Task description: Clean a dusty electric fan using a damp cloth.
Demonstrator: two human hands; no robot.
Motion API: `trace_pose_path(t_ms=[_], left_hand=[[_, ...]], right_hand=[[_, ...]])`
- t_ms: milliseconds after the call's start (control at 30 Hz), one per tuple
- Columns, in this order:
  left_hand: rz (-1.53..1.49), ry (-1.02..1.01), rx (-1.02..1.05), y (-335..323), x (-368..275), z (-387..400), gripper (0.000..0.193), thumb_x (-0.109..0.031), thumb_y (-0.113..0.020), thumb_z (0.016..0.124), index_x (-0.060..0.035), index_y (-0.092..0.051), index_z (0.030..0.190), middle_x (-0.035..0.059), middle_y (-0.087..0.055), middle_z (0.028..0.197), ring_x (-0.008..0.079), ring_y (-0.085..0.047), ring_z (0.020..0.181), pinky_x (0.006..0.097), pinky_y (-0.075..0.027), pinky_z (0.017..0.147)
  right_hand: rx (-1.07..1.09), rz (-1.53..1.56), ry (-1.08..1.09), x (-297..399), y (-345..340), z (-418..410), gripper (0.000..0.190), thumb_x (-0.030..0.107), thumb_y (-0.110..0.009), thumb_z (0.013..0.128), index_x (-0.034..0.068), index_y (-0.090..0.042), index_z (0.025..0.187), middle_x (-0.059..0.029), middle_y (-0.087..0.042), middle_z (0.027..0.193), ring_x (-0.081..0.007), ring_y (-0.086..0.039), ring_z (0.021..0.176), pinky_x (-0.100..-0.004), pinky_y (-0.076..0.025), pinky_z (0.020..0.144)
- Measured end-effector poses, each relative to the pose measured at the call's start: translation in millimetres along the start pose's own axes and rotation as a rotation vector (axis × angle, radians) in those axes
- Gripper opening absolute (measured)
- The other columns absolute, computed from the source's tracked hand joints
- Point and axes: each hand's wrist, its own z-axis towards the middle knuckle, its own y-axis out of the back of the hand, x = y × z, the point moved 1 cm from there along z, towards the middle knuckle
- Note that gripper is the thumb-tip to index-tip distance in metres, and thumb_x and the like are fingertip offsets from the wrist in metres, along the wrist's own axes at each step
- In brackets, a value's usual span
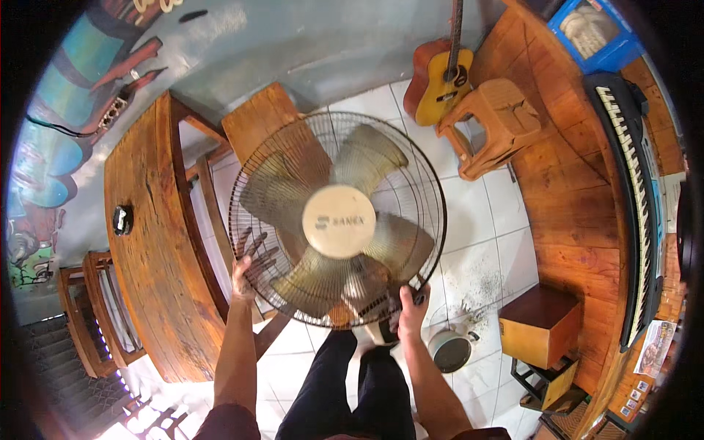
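A large electric fan head with a round wire cage (pixel 443 192) fills the middle of the head view. Its cream centre badge (pixel 339 221) bears the maker's name Sanex, and the dusty blades (pixel 308 283) show through the wires. My left hand (pixel 248 272) grips the left rim, its thumb in front and its fingers spread behind the wires. At the lower right rim my right hand (pixel 410 313) is closed around the cage edge, thumb up. The back of the fan is mostly hidden by the cage and blades.
A wooden table (pixel 159 236) with an ashtray (pixel 122 220) stands left, beside a wooden stool (pixel 264 118). Rightward are a guitar (pixel 444 82), a plastic stool (pixel 506 118), a keyboard (pixel 627 220) on a wooden counter and a wooden box (pixel 531 335). A pot (pixel 451 352) sits near scattered dirt (pixel 478 305).
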Motion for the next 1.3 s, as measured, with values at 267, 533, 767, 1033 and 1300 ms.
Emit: trace_pose_path(t_ms=[267, 533, 767, 1033, 1300], left_hand=[[-0.092, 0.098, -0.192, 101, 49, 53, 0.074, -0.047, -0.061, 0.09, -0.0129, -0.035, 0.15, 0.0142, -0.052, 0.142, 0.0393, -0.057, 0.121, 0.0514, -0.047, 0.102], [-0.073, 0.159, -0.298, 104, 54, 41, 0.064, -0.047, -0.069, 0.087, -0.0105, -0.05, 0.137, 0.011, -0.059, 0.132, 0.0344, -0.06, 0.118, 0.0519, -0.048, 0.096], [0.359, -0.069, -0.568, 104, 35, 41, 0.081, -0.05, -0.075, 0.083, -0.0027, -0.046, 0.142, 0.0161, -0.054, 0.136, 0.0331, -0.05, 0.128, 0.0452, -0.043, 0.103], [1.375, -0.716, -0.219, -74, -24, 17, 0.071, -0.032, -0.087, 0.071, -0.0032, -0.059, 0.13, 0.024, -0.045, 0.145, 0.0421, -0.04, 0.138, 0.0528, -0.033, 0.114], [0.399, -0.077, 0.667, -169, 32, -51, 0.095, -0.026, -0.087, 0.074, -0.0011, -0.032, 0.148, 0.0164, -0.044, 0.145, 0.0273, -0.048, 0.132, 0.0402, -0.038, 0.111]], right_hand=[[0.223, -0.225, -0.087, 28, -80, 54, 0.05, 0.021, -0.081, 0.085, 0.001, -0.055, 0.123, -0.0036, -0.067, 0.103, -0.0101, -0.06, 0.088, -0.0258, -0.05, 0.077], [0.319, -0.363, -0.02, 34, -89, 74, 0.053, 0.019, -0.083, 0.083, 0.004, -0.054, 0.125, -0.0029, -0.066, 0.103, -0.0106, -0.062, 0.087, -0.0265, -0.052, 0.076], [0.368, -0.333, -0.084, 37, -95, 67, 0.053, 0.024, -0.079, 0.087, 0.002, -0.055, 0.128, -0.0039, -0.066, 0.103, -0.0106, -0.062, 0.087, -0.0267, -0.053, 0.074], [0.057, -0.184, -0.135, 118, -62, 45, 0.032, 0.04, -0.058, 0.1, 0.009, -0.059, 0.099, -0.0015, -0.056, 0.078, -0.0125, -0.054, 0.071, -0.0289, -0.048, 0.066], [0.14, 0.269, -0.368, 203, -170, -31, 0.045, 0.047, -0.043, 0.105, 0.019, -0.036, 0.071, 0.0043, -0.031, 0.06, -0.0113, -0.029, 0.055, -0.0278, -0.032, 0.053]])
